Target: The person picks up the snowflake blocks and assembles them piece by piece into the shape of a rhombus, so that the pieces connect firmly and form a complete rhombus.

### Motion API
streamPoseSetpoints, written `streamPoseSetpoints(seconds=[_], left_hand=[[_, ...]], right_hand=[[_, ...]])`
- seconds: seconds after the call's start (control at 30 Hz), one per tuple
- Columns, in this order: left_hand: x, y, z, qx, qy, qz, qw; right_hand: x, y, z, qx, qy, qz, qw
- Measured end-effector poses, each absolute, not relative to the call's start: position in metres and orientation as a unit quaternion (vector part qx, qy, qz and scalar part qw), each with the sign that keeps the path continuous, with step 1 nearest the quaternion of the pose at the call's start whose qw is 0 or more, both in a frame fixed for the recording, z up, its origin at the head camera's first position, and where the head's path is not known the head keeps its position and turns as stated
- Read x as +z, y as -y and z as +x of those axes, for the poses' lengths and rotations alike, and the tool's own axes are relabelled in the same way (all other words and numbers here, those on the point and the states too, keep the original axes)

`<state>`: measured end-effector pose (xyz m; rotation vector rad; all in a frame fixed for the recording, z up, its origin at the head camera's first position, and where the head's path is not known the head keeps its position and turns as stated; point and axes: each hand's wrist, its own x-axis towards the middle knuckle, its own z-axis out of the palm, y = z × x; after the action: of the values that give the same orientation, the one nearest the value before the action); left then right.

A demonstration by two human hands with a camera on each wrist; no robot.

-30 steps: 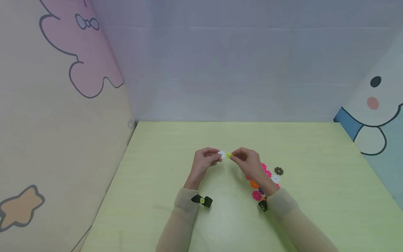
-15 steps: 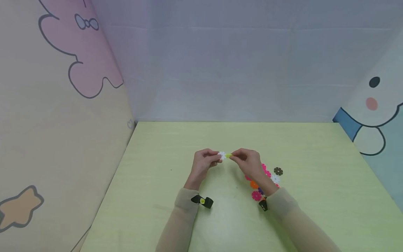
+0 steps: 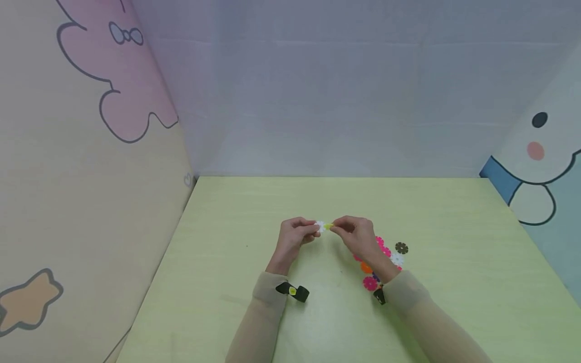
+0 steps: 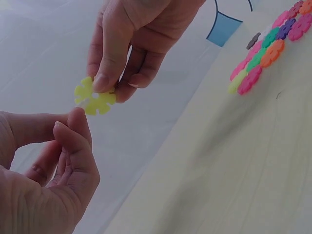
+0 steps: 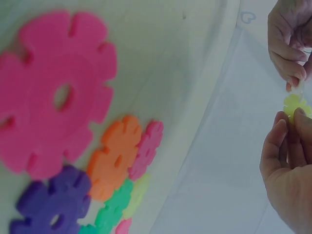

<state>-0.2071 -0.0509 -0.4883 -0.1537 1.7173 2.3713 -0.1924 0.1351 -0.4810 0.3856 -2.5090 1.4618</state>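
Observation:
Above the middle of the table, the left hand [image 3: 292,238] pinches a white snowflake disc [image 3: 321,227] between thumb and fingers. Facing it, the right hand [image 3: 358,236] pinches a yellow snowflake disc [image 4: 96,97] with notched edges and a small centre hole. The two discs meet edge to edge in the head view; whether their slots are engaged I cannot tell. In the left wrist view the left fingers hide most of the white disc. Part of the yellow disc is covered by the right thumb [image 4: 105,73].
Loose discs lie below the right forearm, among them a pink disc [image 3: 370,283], an orange disc [image 5: 114,158], a purple disc [image 5: 53,202] and a brown disc [image 3: 401,248]. A pale wall stands behind the table [image 3: 218,302].
Both hands keep nearly the same place and grip. The two discs stay together, and only a slight downward shift of the whole head view shows.

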Motion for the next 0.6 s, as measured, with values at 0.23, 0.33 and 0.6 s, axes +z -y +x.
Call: streamPoseSetpoints(seconds=[0.23, 0.33, 0.6], left_hand=[[-0.4868, 0.0506, -0.2066, 0.798, -0.591, -0.055, 0.107], [-0.4860, 0.0517, -0.2066, 0.789, -0.602, -0.050, 0.113], [-0.4840, 0.0557, -0.2054, 0.761, -0.636, -0.027, 0.123]], right_hand=[[-0.4786, -0.1344, -0.1930, 0.485, 0.857, 0.137, 0.111], [-0.4778, -0.1346, -0.1938, 0.492, 0.855, 0.130, 0.097], [-0.4768, -0.1366, -0.1956, 0.528, 0.839, 0.122, 0.060]])
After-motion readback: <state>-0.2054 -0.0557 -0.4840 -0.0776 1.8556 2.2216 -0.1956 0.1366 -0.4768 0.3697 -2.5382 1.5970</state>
